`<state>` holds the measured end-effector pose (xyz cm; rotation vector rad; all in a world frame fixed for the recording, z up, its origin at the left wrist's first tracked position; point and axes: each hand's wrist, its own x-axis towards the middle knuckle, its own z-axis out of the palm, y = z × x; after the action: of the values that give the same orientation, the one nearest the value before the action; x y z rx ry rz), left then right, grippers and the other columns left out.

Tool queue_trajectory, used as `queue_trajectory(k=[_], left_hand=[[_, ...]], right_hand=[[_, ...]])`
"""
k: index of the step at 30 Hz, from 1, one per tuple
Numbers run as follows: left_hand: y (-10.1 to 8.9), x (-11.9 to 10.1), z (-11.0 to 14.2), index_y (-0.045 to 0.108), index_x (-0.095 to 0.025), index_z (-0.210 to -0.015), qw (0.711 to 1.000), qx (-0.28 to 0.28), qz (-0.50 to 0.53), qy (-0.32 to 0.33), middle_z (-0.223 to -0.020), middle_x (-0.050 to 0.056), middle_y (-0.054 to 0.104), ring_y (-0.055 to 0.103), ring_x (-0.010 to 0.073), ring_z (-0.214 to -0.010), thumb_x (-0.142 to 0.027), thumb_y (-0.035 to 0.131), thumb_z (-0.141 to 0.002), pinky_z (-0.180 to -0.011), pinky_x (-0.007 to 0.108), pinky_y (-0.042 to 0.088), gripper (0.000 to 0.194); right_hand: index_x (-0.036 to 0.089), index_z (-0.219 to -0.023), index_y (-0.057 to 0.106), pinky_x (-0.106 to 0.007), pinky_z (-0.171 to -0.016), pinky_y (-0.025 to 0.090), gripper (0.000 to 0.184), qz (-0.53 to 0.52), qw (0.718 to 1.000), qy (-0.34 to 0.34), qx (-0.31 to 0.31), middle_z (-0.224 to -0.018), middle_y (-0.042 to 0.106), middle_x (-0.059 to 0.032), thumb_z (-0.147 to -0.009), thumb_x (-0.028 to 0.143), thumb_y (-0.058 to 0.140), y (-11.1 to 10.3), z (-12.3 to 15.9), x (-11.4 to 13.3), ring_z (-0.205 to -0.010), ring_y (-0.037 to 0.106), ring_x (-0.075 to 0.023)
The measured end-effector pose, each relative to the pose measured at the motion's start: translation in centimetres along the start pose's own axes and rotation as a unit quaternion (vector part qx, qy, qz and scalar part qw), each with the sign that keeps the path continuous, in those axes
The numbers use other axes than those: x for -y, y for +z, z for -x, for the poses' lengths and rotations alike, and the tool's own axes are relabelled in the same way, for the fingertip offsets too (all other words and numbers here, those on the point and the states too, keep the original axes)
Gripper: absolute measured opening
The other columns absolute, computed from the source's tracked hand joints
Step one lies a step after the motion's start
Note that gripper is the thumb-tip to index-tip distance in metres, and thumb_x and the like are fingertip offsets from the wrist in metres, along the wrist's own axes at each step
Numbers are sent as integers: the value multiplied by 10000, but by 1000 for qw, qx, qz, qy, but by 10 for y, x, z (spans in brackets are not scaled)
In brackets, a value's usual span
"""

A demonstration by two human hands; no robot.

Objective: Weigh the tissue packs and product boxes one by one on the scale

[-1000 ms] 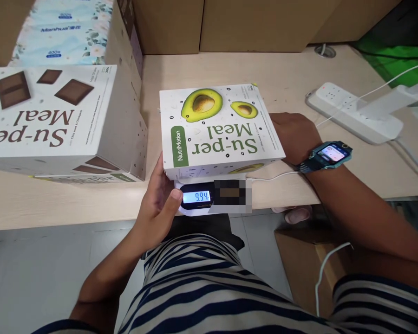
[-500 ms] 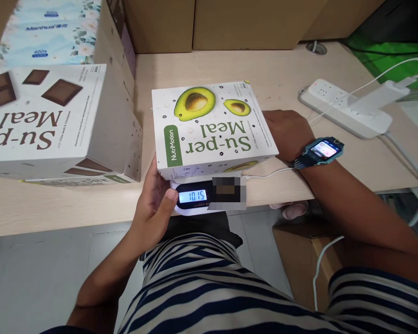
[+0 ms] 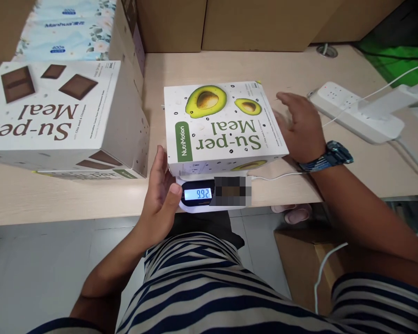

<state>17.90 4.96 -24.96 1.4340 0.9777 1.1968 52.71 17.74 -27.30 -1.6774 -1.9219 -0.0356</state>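
Observation:
A white avocado-print "Su-per Meal" box (image 3: 223, 125) rests on a small white scale (image 3: 209, 195) at the desk's front edge; its lit display reads 9.92. My left hand (image 3: 161, 190) is beside the box's left front corner, fingers extended, thumb touching the scale's left end. My right hand (image 3: 299, 124) hovers just right of the box, fingers stretched out and apart, holding nothing. A watch is on that wrist.
Chocolate-print "Su-per Meal" boxes (image 3: 55, 116) are stacked at the left, with a tissue pack (image 3: 66, 28) behind. Cardboard boxes (image 3: 251, 23) line the back. A white power strip (image 3: 355, 116) with a plugged charger and cables lies at the right. A cardboard carton (image 3: 299, 260) stands on the floor.
My right hand has come off the box's right side and lifted with fingers spread. The scale reading went from 9.94 to 10.15 to 9.92. My left hand's fingers have straightened.

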Motion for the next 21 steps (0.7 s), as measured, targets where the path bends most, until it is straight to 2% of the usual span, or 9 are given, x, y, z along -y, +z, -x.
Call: queue_trajectory(k=[2,5,9,12,14,17,21], left_hand=[[-1,3,1,307,-434,-1732,1000,0,6,2,-1887,8,184,215,313,-1762,-564,537,-1105,-1457,608,264,680],[-2,5,3,306,-475,-1718,1000,-11,10,-9,-1896,-37,135,157,313,-1775,-601,554,-1086,-1464,613,231,691],[-4,8,5,278,-513,-1713,999,-33,-2,-23,-1894,-67,133,97,311,-1785,-636,595,-1054,-1469,623,200,742],[-5,10,6,285,-528,-1706,999,-33,-4,-20,-1891,-80,136,60,308,-1789,-651,598,-1046,-1475,627,168,741],[-5,10,6,282,-530,-1706,999,-33,-5,-19,-1892,-79,131,52,312,-1789,-656,605,-1041,-1474,631,167,750],[-4,9,7,255,-525,-1716,999,-28,-3,-17,-1893,-61,133,74,316,-1787,-631,596,-1058,-1471,645,163,749],[-5,10,7,236,-517,-1726,1000,-23,-15,-7,-1891,-51,146,74,316,-1787,-577,564,-1092,-1467,672,131,717]], right_hand=[[135,-1557,537,-538,-1303,451,636,-75,996,7,-46,-1597,577,-232,-1026,482,491,3,0,-6,-1482,591,-308],[231,-1625,456,-550,-1321,445,703,-188,979,44,-64,-1679,493,-188,-1021,584,531,2,2,-13,-1533,557,-295],[362,-1705,267,-627,-1352,371,700,-300,947,113,-6,-1806,325,-118,-1073,637,385,-7,12,-14,-1695,363,-293],[454,-1735,149,-652,-1354,340,672,-316,939,125,40,-1863,193,-59,-1100,658,233,-17,20,-10,-1731,271,-283],[494,-1743,110,-665,-1360,321,684,-314,940,124,55,-1872,164,-32,-1092,693,184,-23,23,-7,-1741,227,-284],[481,-1751,130,-672,-1366,304,725,-324,936,128,55,-1871,169,-35,-1075,732,207,-27,24,1,-1745,200,-293],[435,-1733,251,-590,-1394,292,772,-371,915,161,13,-1867,194,-27,-1041,758,365,-24,26,11,-1734,259,-268]])
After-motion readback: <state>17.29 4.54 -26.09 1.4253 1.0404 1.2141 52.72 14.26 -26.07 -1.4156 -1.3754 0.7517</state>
